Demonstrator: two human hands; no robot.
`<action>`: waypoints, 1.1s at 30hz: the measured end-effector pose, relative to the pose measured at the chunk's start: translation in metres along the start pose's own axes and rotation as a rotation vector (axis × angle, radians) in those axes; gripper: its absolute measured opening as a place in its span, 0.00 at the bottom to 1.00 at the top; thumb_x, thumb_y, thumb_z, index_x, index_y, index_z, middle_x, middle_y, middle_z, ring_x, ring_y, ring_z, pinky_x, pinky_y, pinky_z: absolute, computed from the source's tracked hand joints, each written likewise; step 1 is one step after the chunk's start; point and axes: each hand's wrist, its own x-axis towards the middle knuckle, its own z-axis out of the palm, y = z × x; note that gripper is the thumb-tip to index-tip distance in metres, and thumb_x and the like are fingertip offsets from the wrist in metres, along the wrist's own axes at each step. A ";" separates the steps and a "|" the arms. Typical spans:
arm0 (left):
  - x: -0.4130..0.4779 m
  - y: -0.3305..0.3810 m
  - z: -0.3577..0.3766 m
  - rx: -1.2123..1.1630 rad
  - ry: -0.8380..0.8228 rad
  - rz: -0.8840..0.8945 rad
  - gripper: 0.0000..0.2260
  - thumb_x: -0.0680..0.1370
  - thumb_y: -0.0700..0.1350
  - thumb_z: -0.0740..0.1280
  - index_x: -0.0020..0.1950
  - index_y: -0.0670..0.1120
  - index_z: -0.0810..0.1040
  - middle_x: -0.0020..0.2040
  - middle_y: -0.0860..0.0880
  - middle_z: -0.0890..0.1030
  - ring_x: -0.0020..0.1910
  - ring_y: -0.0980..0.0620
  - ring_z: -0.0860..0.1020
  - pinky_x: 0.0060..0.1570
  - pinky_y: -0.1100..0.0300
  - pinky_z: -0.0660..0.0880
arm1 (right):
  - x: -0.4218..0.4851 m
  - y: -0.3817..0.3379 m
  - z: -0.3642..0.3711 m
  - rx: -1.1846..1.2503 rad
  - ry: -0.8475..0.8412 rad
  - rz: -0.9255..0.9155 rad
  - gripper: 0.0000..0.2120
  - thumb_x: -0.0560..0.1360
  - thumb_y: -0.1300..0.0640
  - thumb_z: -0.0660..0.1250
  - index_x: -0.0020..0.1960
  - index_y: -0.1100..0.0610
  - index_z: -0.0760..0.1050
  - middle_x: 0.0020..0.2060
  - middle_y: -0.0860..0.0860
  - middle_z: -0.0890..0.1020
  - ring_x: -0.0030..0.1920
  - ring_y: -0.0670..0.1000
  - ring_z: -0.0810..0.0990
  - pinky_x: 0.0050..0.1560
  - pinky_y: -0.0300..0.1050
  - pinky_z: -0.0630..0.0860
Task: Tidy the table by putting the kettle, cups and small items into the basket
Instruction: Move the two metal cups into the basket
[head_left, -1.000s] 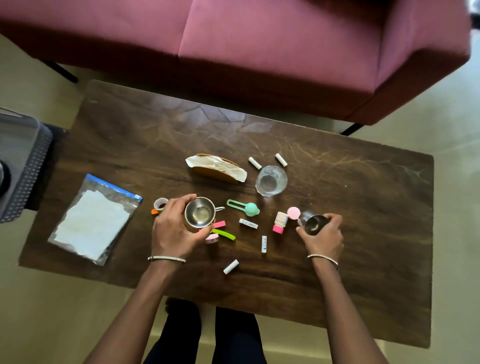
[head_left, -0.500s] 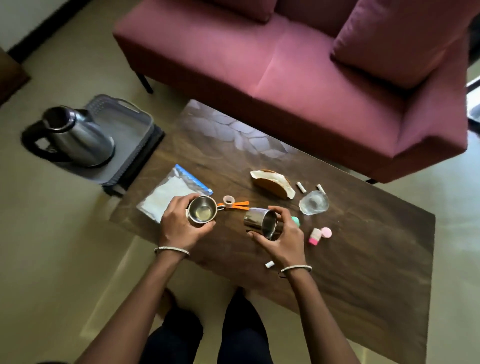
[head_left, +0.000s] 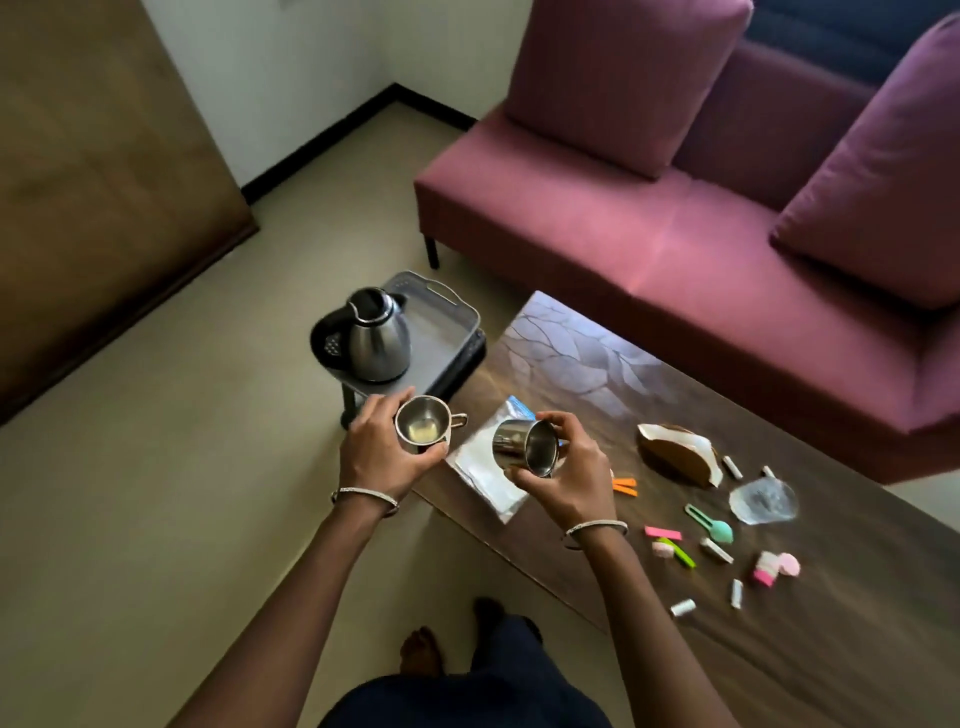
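Currently: upright cup (head_left: 422, 431) is gripped by the left hand (head_left: 387, 457), fingers curled round its wall. Tilted cup (head_left: 524, 448) lies sideways in the right hand's (head_left: 563, 478) curled fingers, over a plastic bag (head_left: 483, 467). Just beyond the left fingertips is the basket (head_left: 457, 312), with the kettle (head_left: 376, 338) inside. Small items (head_left: 662, 532) lie on the table (head_left: 571, 358), right of the right hand.

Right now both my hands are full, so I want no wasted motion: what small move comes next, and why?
Probably carry the upright cup in the left hand forward and set it on the bare floor of the basket beside the kettle. It is the cup nearest the basket; the tilted cup in the right hand is over the table and can follow.
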 end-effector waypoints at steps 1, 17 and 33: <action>0.007 -0.005 -0.007 -0.002 0.020 -0.002 0.31 0.59 0.48 0.82 0.60 0.44 0.80 0.52 0.46 0.80 0.51 0.46 0.79 0.53 0.59 0.72 | 0.007 -0.009 0.007 -0.016 -0.019 -0.016 0.32 0.59 0.53 0.82 0.61 0.49 0.74 0.54 0.46 0.82 0.55 0.51 0.79 0.56 0.49 0.77; 0.211 -0.074 -0.018 -0.025 0.026 -0.143 0.30 0.58 0.57 0.81 0.55 0.49 0.75 0.51 0.50 0.82 0.49 0.48 0.80 0.46 0.62 0.70 | 0.192 -0.076 0.104 0.056 -0.014 0.000 0.30 0.59 0.68 0.76 0.58 0.52 0.76 0.53 0.50 0.82 0.54 0.52 0.80 0.54 0.53 0.80; 0.436 -0.165 0.080 0.150 -0.310 -0.184 0.29 0.60 0.55 0.81 0.55 0.49 0.74 0.54 0.46 0.79 0.53 0.43 0.78 0.49 0.55 0.73 | 0.393 -0.060 0.214 0.094 -0.027 0.347 0.25 0.59 0.54 0.84 0.51 0.47 0.77 0.51 0.50 0.81 0.50 0.52 0.81 0.51 0.53 0.81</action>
